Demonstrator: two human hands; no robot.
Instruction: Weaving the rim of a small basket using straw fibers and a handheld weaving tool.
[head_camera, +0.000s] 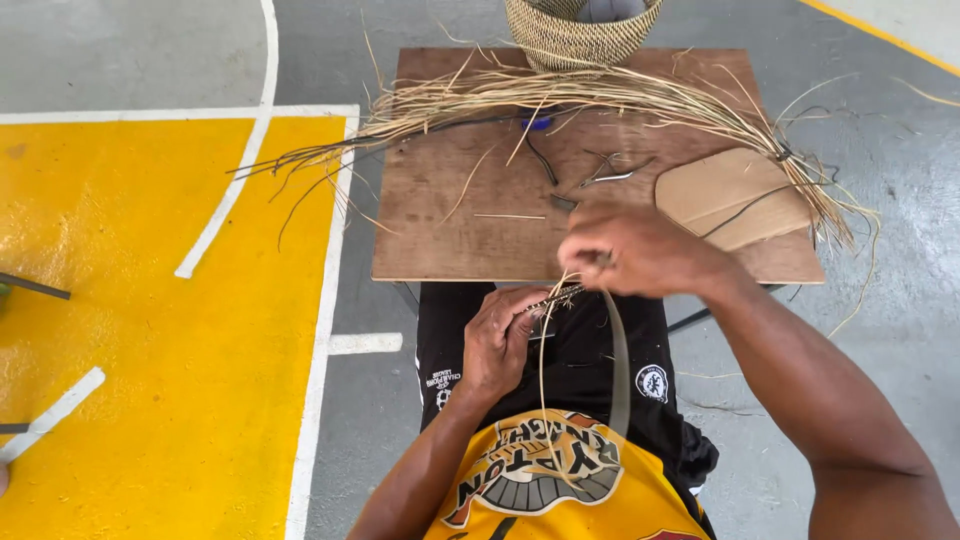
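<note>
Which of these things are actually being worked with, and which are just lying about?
In hand:
- left hand pinching a small woven strip
- right hand pulling pale straw strands

Lying about:
- bundle of straw across the wooden board
- woven basket
- cardboard piece
- small metal tool

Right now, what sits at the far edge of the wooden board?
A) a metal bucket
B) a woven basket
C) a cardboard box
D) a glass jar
B: a woven basket stands at the far edge of the wooden board, just behind the bundle of straw fibres.
</note>
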